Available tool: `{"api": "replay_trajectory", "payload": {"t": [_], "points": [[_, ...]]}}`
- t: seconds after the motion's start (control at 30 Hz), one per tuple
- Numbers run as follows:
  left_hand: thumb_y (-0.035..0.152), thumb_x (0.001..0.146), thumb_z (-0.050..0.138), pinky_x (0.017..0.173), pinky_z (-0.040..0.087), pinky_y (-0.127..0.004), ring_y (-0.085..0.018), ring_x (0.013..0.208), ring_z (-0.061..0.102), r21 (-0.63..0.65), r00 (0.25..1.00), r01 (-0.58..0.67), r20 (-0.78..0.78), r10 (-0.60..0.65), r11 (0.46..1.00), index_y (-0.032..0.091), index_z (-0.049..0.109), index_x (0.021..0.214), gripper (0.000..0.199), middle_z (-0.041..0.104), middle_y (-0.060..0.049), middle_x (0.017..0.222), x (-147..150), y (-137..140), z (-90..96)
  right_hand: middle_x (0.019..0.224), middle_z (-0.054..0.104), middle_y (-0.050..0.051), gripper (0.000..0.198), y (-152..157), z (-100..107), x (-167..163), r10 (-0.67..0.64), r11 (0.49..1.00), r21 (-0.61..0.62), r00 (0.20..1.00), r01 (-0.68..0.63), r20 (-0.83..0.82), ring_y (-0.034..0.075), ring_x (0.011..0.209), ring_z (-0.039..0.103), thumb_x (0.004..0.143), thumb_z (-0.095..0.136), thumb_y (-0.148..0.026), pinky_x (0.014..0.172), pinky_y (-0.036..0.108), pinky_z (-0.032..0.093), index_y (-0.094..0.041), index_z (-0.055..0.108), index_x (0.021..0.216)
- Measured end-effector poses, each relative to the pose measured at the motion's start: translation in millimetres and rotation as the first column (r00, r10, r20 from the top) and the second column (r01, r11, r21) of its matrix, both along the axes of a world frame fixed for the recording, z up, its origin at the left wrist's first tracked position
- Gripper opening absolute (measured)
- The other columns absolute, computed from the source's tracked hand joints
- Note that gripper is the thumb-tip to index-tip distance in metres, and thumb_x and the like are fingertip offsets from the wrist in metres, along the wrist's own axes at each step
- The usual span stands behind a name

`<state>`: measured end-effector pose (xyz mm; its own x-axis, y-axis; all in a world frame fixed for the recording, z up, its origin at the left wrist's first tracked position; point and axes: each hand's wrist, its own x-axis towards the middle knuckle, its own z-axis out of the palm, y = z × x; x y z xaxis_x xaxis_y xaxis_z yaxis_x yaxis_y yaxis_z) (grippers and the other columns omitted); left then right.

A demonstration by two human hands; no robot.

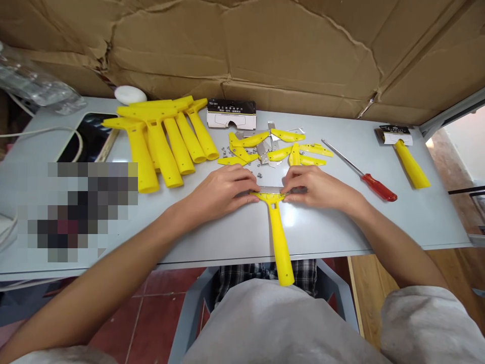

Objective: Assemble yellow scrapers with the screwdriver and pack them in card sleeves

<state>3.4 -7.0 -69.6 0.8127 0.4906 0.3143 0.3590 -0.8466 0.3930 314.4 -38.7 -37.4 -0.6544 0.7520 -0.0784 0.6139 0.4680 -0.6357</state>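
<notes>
L hand (231,189) & R hand (312,186), frame ctr.: fingers (244,175) pinched narrow on opp. ends of a thin silver metal blade (270,190) at the head of a T-shaped yellow plastic handle (280,232), grip pointing down past the grey desk (227,232) edge. Just above: loose curved yellow plastic pieces (253,140) w/ small silver screws (259,175). Upper L: piled yellow plastic handles (164,151). R: red-handled metal screwdriver (369,181).

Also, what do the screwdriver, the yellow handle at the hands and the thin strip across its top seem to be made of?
Screwdriver: grey, shiny shaft, likely polished metal; red grip, probably glossy plastic, with highlights.
Yellow handle: likely moulded plastic, fairly smooth, from its even colour and formed opening.
Thin strip: silver-grey, smooth-looking, so apparently metal; which one, I cannot tell.
</notes>
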Motion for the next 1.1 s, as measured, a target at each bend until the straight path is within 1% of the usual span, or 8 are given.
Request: {"api": "replay_trajectory", "payload": {"t": [0.1, 0.23, 0.47, 0.7, 0.83, 0.9, 0.97, 1.1], "points": [[0.044, 0.107, 0.071, 0.089, 0.054, -0.039, -0.024, 0.099, 0.072, -0.002, 1.000, -0.011, 0.027, 0.011, 1.000, 0.024, 0.086, 0.103, 0.025, 0.079, -0.009, 0.110, -1, 0, -1.4, 0.114, 0.074, 0.009, 0.018, 0, 0, 0, 0.011, 1.000, 0.008, 1.000, -0.011, 0.009, 0.020, 0.101, 0.069, 0.100, 0.078, -0.032, 0.093, 0.036, 0.052, -0.022, 0.087, 0.113], [0.043, 0.107, 0.070, 0.081, 0.053, -0.039, -0.025, 0.094, 0.069, 0.055, 0.999, -0.020, 0.033, 0.018, 0.998, 0.023, 0.087, 0.103, 0.027, 0.076, -0.010, 0.106, -1, -1, -2.0, 0.113, 0.074, 0.010, 0.018, -1, 1, -1, 0.026, 0.999, 0.036, 1.000, -0.026, 0.012, 0.020, 0.099, 0.068, 0.102, 0.075, -0.031, 0.092, 0.036, 0.052, -0.023, 0.087, 0.112], [0.041, 0.109, 0.068, 0.085, 0.054, -0.039, -0.025, 0.098, 0.070, 0.074, 0.999, -0.032, 0.009, 0.032, 0.997, 0.022, 0.085, 0.100, 0.027, 0.078, -0.009, 0.104, 1, -2, 2.3, 0.116, 0.075, 0.010, 0.019, -3, 2, -2, 0.023, 0.993, 0.113, 0.998, -0.029, 0.059, 0.022, 0.101, 0.071, 0.103, 0.071, -0.030, 0.094, 0.037, 0.054, -0.022, 0.086, 0.112], [0.039, 0.107, 0.070, 0.088, 0.053, -0.040, -0.024, 0.097, 0.070, 0.048, 0.998, -0.049, 0.044, 0.047, 0.998, 0.024, 0.085, 0.098, 0.023, 0.078, -0.008, 0.102, 0, -3, 7.1, 0.120, 0.076, 0.010, 0.019, -5, 3, -2, 0.012, 0.985, 0.173, 0.999, -0.018, 0.032, 0.022, 0.102, 0.072, 0.099, 0.072, -0.030, 0.094, 0.038, 0.054, -0.023, 0.085, 0.110], [0.035, 0.106, 0.072, 0.086, 0.054, -0.038, -0.022, 0.095, 0.071, 0.060, 0.996, -0.038, 0.085, 0.033, 0.997, 0.023, 0.084, 0.095, 0.020, 0.078, -0.008, 0.100, 1, -4, 11.1, 0.121, 0.075, 0.009, 0.024, -3, 8, 2, -0.008, 0.982, 0.189, 1.000, 0.010, -0.008, 0.023, 0.105, 0.072, 0.101, 0.072, -0.040, 0.096, 0.038, 0.053, -0.023, 0.085, 0.111], [0.034, 0.105, 0.074, 0.085, 0.055, -0.037, -0.022, 0.093, 0.071, 0.040, 0.995, -0.042, 0.096, 0.038, 0.998, 0.023, 0.083, 0.094, 0.018, 0.078, -0.007, 0.099, 2, -5, 14.5, 0.117, 0.075, 0.010, 0.030, 1, 10, 7, -0.068, 0.971, 0.230, 0.997, 0.073, -0.027, 0.023, 0.104, 0.071, 0.103, 0.069, -0.047, 0.096, 0.038, 0.052, -0.022, 0.084, 0.109], [0.034, 0.104, 0.075, 0.085, 0.055, -0.036, -0.021, 0.092, 0.072, 0.016, 0.993, -0.046, 0.107, 0.044, 0.999, 0.024, 0.083, 0.094, 0.016, 0.078, -0.006, 0.098, 2, -6, 17.9, 0.112, 0.074, 0.011, 0.033, 6, 11, 12, -0.190, 0.937, 0.298, 0.982, 0.181, 0.001, 0.023, 0.100, 0.070, 0.105, 0.064, -0.047, 0.093, 0.037, 0.050, -0.020, 0.083, 0.105], [0.038, 0.103, 0.076, 0.085, 0.057, -0.037, -0.021, 0.092, 0.073, 0.013, 0.990, -0.061, 0.127, 0.059, 0.998, 0.025, 0.083, 0.098, 0.015, 0.079, -0.006, 0.098, 1, -7, 22.2, 0.104, 0.076, 0.009, 0.030, 14, 9, 17, -0.441, 0.860, 0.374, 0.874, 0.347, 0.205, 0.021, 0.087, 0.065, 0.101, 0.065, -0.046, 0.076, 0.033, 0.040, -0.020, 0.079, 0.108]]}}
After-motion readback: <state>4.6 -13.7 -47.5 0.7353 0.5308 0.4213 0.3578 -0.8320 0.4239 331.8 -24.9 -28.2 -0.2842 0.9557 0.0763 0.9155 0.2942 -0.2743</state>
